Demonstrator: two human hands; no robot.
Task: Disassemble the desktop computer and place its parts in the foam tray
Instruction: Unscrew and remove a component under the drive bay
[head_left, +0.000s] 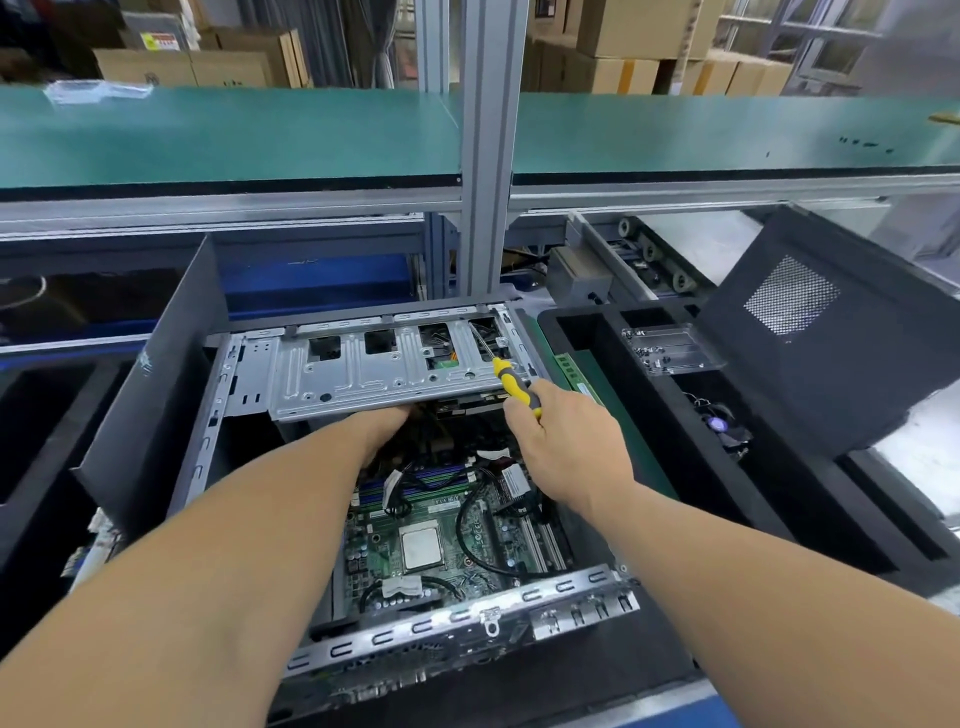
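Observation:
The open desktop case lies flat in front of me, its green motherboard exposed with a bare CPU and black cables. A silver drive cage spans the far end of the case. My right hand grips a yellow-and-black screwdriver, whose tip points into the cage's far right corner. My left hand reaches under the cage's front edge, with its fingers hidden there. The black foam tray sits to the right and holds a green memory stick, a clear plastic piece and a small fan.
A black side panel leans over the foam tray at the right. Another dark panel stands at the case's left side. A green shelf and an aluminium post rise just behind the case. Cardboard boxes are stacked beyond.

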